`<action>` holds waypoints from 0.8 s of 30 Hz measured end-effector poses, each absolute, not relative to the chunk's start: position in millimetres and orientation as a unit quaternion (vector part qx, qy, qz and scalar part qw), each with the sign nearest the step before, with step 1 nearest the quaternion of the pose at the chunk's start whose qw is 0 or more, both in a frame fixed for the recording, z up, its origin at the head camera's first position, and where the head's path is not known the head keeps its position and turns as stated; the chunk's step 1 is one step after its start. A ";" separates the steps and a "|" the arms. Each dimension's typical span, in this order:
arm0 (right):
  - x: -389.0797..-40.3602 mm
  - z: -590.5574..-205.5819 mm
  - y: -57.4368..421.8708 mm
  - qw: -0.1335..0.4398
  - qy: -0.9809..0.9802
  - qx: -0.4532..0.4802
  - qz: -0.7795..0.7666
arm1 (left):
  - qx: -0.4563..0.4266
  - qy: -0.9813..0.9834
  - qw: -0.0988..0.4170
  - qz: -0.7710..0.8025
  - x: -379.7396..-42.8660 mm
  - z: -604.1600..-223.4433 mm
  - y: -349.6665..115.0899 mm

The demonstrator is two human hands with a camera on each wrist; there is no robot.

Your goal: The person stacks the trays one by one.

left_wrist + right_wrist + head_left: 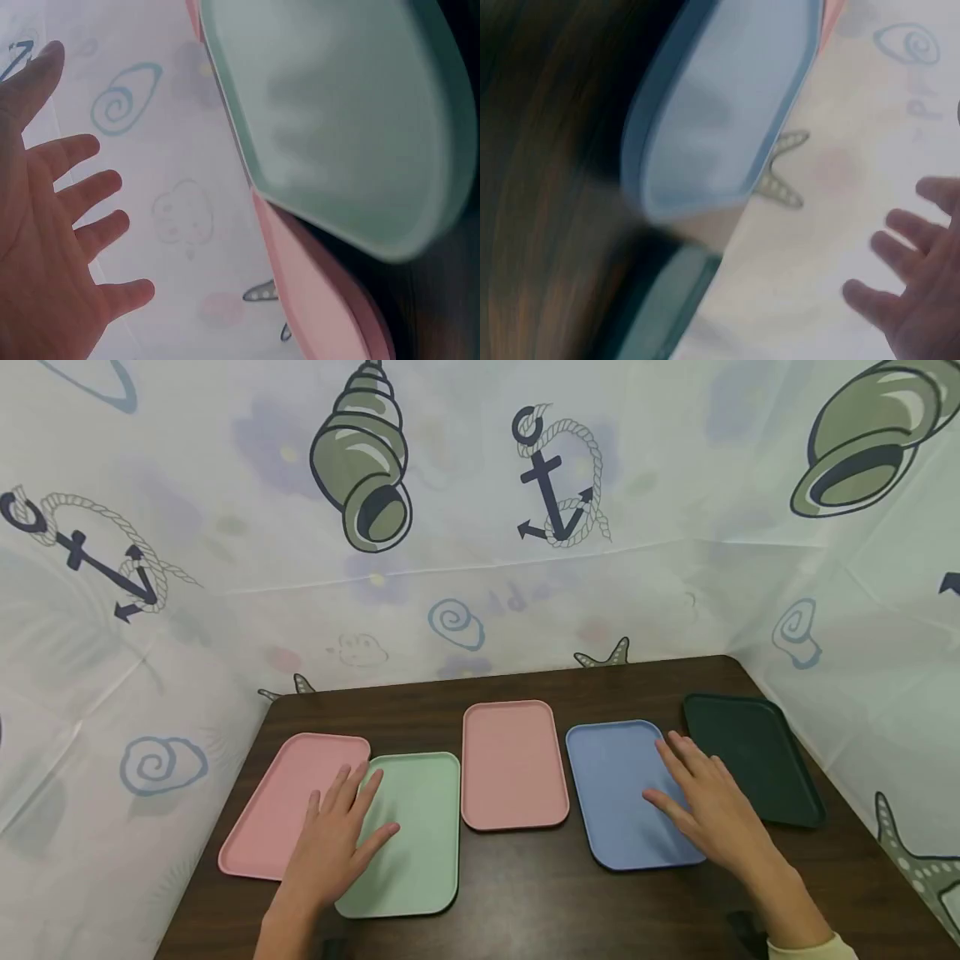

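Left hand (336, 839) is hovering over the left pink tray (273, 810) and green tray (420, 835), right hand (708, 806) over the blue tray (615, 785), both spread, holding nothing. The middle pink tray (514, 767) and right dark tray (753, 760) are lying unheld; whether handling is beginning or ending, I cannot tell.

Mint tray (425, 827) and blue tray (617, 793), both round-cornered and low-rimmed, flat and apart on a dark table (532, 893).
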State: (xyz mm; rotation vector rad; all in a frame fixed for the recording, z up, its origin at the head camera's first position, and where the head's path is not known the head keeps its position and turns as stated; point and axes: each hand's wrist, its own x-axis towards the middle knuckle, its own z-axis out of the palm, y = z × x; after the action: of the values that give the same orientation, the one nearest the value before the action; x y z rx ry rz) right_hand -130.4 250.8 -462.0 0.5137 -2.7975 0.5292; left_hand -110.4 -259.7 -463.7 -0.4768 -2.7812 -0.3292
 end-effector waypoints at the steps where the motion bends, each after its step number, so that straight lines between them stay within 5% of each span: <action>1: -130.4 -462.4 247.2 0.124 -0.958 0.173 0.192 | -0.167 -0.967 0.149 -0.120 -111.2 -464.0 -257.9; 11: -132.4 -475.9 182.5 0.071 -0.933 0.107 0.336 | -0.122 -0.963 0.157 -0.180 -119.6 -466.6 -210.5; 24: -144.4 -493.0 129.5 -0.035 -0.929 0.036 0.367 | -0.022 -0.968 0.047 -0.246 -124.2 -486.5 -142.0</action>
State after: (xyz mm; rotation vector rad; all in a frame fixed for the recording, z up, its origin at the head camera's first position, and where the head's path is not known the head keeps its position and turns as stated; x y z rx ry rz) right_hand -144.4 129.5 -493.0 0.1148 -2.9859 1.1793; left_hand -124.2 -142.0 -486.5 -0.0683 -2.9537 -0.7511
